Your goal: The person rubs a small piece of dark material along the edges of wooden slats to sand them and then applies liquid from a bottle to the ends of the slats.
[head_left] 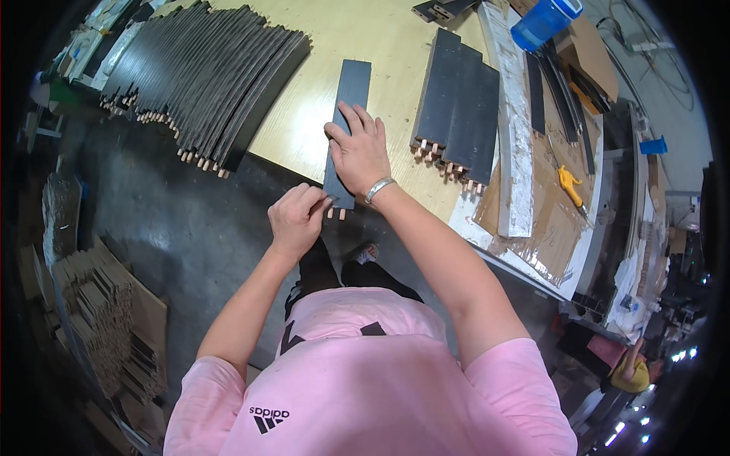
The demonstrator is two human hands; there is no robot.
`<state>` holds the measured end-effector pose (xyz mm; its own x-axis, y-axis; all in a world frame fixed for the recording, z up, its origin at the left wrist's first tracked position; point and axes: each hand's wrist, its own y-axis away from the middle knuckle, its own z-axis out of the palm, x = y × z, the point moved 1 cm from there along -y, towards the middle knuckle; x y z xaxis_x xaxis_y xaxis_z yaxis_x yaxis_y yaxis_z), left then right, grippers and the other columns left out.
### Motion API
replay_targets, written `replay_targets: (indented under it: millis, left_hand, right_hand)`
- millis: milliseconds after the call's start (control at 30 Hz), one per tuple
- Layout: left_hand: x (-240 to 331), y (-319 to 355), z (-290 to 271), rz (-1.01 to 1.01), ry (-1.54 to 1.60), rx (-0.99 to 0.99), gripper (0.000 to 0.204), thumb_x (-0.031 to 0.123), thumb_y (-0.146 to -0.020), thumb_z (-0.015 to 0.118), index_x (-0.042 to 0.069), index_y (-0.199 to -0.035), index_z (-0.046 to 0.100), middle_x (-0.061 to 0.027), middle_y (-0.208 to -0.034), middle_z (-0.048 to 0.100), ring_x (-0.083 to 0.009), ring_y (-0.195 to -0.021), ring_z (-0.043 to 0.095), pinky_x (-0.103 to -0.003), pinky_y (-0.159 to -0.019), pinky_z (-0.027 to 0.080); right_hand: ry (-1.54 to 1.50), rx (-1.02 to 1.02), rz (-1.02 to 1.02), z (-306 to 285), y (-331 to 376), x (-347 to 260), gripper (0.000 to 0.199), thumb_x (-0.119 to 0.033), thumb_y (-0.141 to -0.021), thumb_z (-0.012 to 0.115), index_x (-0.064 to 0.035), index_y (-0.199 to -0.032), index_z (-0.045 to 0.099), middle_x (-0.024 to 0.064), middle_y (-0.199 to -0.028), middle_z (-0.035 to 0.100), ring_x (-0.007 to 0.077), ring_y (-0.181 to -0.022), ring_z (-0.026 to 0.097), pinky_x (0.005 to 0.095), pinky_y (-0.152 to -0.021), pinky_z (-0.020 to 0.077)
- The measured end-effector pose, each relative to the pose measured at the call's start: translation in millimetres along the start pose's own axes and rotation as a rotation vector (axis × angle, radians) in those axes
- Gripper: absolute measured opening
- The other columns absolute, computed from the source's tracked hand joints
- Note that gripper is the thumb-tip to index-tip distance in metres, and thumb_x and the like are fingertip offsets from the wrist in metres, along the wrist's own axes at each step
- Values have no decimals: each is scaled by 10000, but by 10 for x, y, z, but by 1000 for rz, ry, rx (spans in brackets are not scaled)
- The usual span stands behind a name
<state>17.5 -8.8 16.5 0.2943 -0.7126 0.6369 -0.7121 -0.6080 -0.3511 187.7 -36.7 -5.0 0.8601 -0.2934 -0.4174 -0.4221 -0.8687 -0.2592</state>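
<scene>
right hand (pixel 359 154) flat on a dark narrow panel (pixel 348 114) lying on the wooden table (pixel 380 45). left hand (pixel 296 216) pinching a dowel at the panel's near end. stacked dark panels (pixel 205 83) left, three more panels (pixel 456 106) right.

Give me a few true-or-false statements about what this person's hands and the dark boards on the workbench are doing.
1. The right hand lies flat on a dark board. True.
2. The left hand is at the far end of that board. False: it pinches at the near end, by the wooden dowels.
3. A long row of dark boards lies to the left. True.
4. The blue container sits on the floor. False: it rests at the bench's far right.
5. The yellow tool is in the right hand. False: it lies apart on cardboard.
</scene>
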Motion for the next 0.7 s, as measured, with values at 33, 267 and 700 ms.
replay_targets:
  millis: [33, 267, 700]
  left_hand:
    - [1, 4, 14, -4, 0, 3, 143, 99, -790, 738, 76, -767, 599, -75, -706, 559, -284, -646, 591, -398, -558, 448]
    - [26, 213, 31, -1, -11, 10, 137, 80, -778, 740, 71, -775, 603, -69, -716, 589, -283, -654, 600, -388, -560, 458]
    - [-109, 85, -17, -102, 42, 165, 64, 25, -796, 721, 33, -807, 658, -93, -715, 616, -250, -612, 606, -342, -563, 464]
  right_hand:
    - [-3, 9, 0, 4, -2, -2, 255, -221, -918, 569, -193, -1160, 646, 117, -1504, 443, 323, -1427, 349, 577, -1160, 243]
    - [7, 5, 0, 11, 1, 7, 258, -216, -918, 572, -198, -1165, 642, 121, -1498, 445, 331, -1417, 358, 576, -1159, 244]
    - [121, 32, -15, -21, -186, -67, 240, -194, -851, 619, -112, -1074, 651, 131, -1318, 558, 322, -1276, 478, 551, -1142, 275]
